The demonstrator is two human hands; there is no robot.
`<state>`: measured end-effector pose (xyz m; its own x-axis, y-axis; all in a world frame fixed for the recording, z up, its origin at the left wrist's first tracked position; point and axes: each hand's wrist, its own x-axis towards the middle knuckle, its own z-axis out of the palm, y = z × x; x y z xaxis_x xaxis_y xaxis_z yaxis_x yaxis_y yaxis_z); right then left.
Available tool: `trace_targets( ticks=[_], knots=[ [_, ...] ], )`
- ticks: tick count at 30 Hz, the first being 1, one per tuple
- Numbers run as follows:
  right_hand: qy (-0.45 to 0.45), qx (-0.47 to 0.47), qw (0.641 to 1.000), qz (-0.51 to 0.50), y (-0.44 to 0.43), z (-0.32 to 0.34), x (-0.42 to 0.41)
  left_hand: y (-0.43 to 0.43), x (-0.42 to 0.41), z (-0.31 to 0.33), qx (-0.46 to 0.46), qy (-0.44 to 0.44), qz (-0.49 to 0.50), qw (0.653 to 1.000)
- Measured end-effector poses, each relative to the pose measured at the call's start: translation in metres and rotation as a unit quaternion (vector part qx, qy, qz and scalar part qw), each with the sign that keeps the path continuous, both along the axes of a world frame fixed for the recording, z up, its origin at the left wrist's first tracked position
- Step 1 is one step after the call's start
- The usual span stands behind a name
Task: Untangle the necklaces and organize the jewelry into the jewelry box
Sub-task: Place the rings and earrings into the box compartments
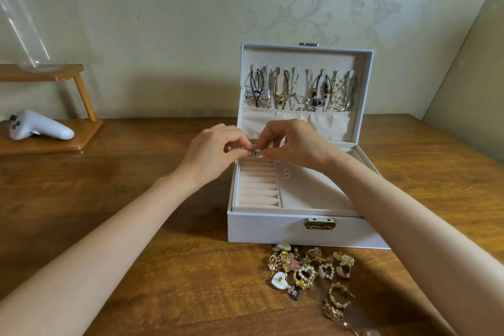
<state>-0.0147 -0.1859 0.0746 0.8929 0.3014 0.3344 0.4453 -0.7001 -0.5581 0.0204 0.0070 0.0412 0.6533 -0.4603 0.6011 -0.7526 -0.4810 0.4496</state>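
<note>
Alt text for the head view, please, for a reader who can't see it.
Left hand and right hand pinch a small blue-stoned piece above the ring rolls of an open white jewelry box; necklaces hang in its lid. Loose earrings and rings lie piled on the wooden table before it.

pale scroll-patterned wallpaper (163, 22) rising behind, brown wood table (122, 185) stretching across, small orange stand (81, 142) sitting far left, white controller (38, 126) lying on its base, clear glass vessel (21, 27) standing on top
</note>
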Motion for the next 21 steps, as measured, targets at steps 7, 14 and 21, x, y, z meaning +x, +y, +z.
trace_targets(
  ticks=[7, 14, 21],
  knots=[
    [-0.012, -0.008, 1.000, -0.011, 0.001, -0.001, 0.000, 0.003, -0.001, 0.002, 0.026, -0.040, -0.017, 0.999],
    [-0.067, -0.084, 0.994, -0.008, 0.001, -0.004, 0.003, 0.002, -0.002, -0.004, 0.047, -0.051, -0.037, 0.997],
    [-0.063, -0.051, 0.996, -0.029, -0.012, 0.005, -0.001, 0.004, -0.005, -0.002, 0.054, -0.070, -0.031, 0.996]
  ],
)
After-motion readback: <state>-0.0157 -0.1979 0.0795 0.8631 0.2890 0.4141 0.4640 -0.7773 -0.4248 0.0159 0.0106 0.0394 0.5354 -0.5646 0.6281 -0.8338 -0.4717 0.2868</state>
